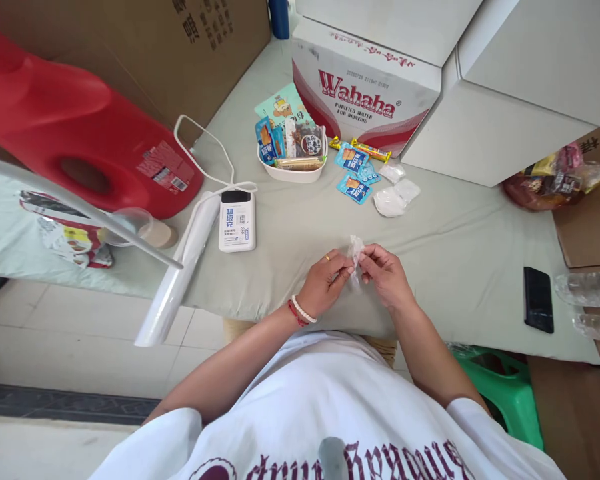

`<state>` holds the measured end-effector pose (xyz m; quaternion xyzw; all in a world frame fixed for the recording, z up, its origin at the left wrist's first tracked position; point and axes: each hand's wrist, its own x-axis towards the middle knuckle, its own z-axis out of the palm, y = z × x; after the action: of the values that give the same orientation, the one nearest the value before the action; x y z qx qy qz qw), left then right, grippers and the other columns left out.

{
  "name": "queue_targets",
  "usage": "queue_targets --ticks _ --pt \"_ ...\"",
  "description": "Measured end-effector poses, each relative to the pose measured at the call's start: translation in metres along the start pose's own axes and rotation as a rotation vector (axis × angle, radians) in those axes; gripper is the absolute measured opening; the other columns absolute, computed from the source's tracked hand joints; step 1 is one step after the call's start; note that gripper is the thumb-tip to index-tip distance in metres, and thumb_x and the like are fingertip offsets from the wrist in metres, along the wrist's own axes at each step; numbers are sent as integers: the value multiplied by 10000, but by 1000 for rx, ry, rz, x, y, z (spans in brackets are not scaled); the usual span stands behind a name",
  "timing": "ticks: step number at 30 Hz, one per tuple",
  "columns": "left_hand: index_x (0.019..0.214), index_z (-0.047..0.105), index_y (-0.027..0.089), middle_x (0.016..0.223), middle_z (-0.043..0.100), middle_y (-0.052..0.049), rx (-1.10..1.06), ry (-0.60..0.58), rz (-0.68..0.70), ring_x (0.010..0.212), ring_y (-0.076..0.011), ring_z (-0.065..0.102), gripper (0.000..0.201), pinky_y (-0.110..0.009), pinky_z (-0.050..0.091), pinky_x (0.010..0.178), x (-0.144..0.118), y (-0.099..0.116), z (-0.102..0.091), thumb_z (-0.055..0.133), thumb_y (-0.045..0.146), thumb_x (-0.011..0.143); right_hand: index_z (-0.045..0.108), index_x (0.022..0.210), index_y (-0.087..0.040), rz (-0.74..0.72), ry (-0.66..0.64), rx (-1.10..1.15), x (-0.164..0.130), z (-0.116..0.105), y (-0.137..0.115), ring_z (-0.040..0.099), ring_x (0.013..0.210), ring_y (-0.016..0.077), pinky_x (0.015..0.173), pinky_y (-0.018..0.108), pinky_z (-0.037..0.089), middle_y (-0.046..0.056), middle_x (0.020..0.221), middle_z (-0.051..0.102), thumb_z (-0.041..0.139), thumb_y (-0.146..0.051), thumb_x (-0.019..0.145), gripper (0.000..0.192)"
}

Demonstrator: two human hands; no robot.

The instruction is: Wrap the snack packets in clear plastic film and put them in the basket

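Over the front part of the table, a small crumpled clear plastic wrapper [356, 248] is pinched between both hands. My left hand [325, 280] grips its left side with thumb and fingers closed. On its right side, my right hand [386, 272] holds it in a pinch. Beyond the hands lie white packets [391, 201] and several blue snack sachets [354, 188]. A white oval tub [295, 175] behind them holds blue sachets and a brown snack packet [306, 139].
A white power bank [237, 227] with a cable and a plastic film roll [165, 300] lie left. A red jug [105, 127] stands farther left. The Wahaha box [365, 87] is behind. A phone [539, 300] and clear bottles [587, 290] lie right.
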<state>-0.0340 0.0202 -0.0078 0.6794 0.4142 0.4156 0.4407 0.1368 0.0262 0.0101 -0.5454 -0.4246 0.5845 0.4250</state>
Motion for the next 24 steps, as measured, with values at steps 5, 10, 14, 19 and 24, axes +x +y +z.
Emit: queue_targets --ticks 5,10,14,19,24 --pt "816 562 211 790 570 -11 -41 77 -199 775 -165 526 270 -318 449 775 3 -10 -15 518 418 983 650 774 -214 18 64 -135 4 -19 -2 453 597 103 533 237 419 -31 691 549 728 -418 792 219" --pt "940 512 218 1102 656 -72 -375 123 -488 933 -182 648 382 -331 543 801 14 -8 -17 523 599 928 585 718 -228 123 66 -132 1 -20 -5 556 663 149 582 281 532 -12 704 607 679 -377 748 178" --pt "1107 562 208 1231 663 -115 -196 28 -508 958 -216 667 519 -328 533 768 12 1 -8 756 529 749 581 771 -230 111 81 -148 1 -20 -6 566 620 148 545 282 539 -16 676 622 688 -378 769 183" --pt "783 609 201 719 636 2 -158 -85 -533 703 -163 584 183 -289 463 682 6 -5 -10 607 378 828 594 801 -224 40 179 -147 5 -40 -12 570 663 137 575 268 547 -13 731 618 738 -425 785 248" --pt "750 545 209 617 511 49 -208 44 -512 602 -125 463 270 -268 384 614 9 -3 -10 569 446 878 624 1097 -253 127 17 -18 -3 -27 -3 653 852 172 692 317 590 35 1043 690 869 -484 670 543"
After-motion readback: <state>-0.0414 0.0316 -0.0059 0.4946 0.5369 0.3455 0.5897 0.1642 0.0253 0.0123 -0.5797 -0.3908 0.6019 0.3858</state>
